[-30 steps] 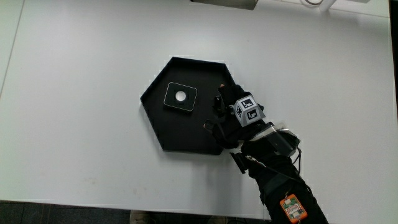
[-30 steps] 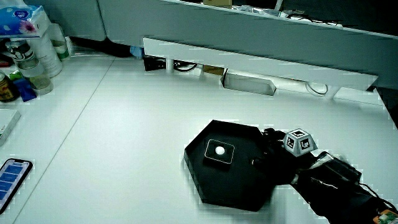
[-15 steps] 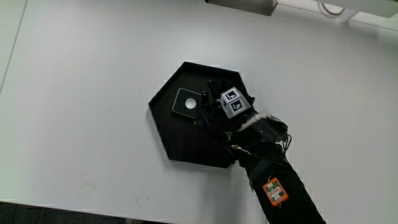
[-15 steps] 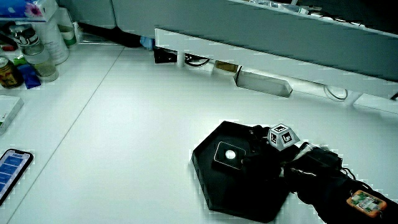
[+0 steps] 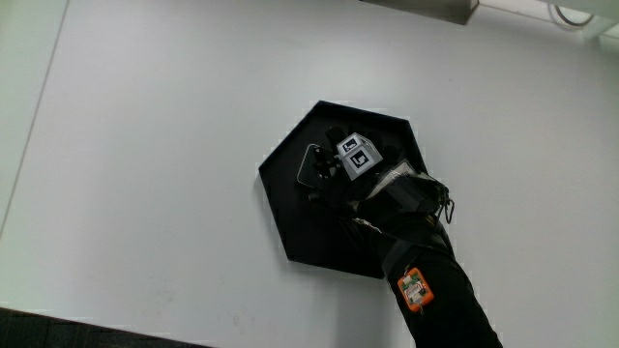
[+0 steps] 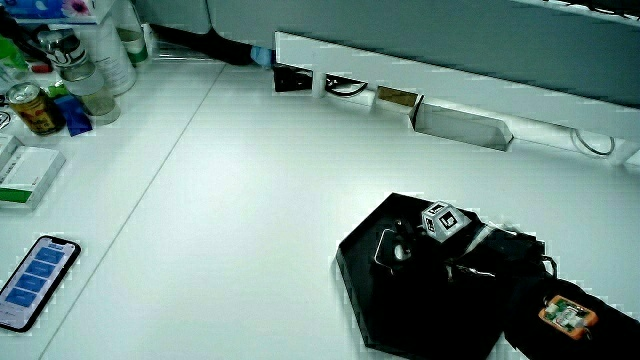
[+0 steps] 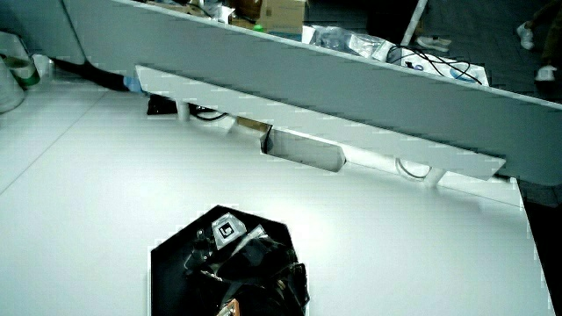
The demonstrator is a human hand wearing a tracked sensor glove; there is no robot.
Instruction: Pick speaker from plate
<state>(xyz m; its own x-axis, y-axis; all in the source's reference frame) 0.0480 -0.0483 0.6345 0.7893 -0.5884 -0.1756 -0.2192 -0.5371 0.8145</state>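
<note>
A black hexagonal plate [image 5: 305, 227] lies on the white table, seen in the main view and in both side views [image 6: 400, 315] [image 7: 171, 268]. On it sits the speaker [image 5: 311, 165] [image 6: 385, 244], a small dark square pad, slightly tilted and mostly covered. The hand [image 5: 336, 172] [image 6: 420, 243] [image 7: 211, 254] reaches over the plate, its fingers curled around the speaker. The patterned cube [image 5: 357, 157] [image 6: 440, 219] [image 7: 227, 232] on its back faces upward. The forearm [image 5: 430, 290] crosses the plate's edge nearest the person.
At the table's edge in a side view lie a phone [image 6: 38, 280], a white box [image 6: 30, 173], a can [image 6: 32, 108] and bottles [image 6: 98, 78]. A low partition [image 6: 450, 95] [image 7: 351, 132] with cables runs farther from the person than the plate.
The hand has moved from the plate's edge across the plate onto the speaker, and its fingers have closed around it. The speaker's white centre is now covered in the main view.
</note>
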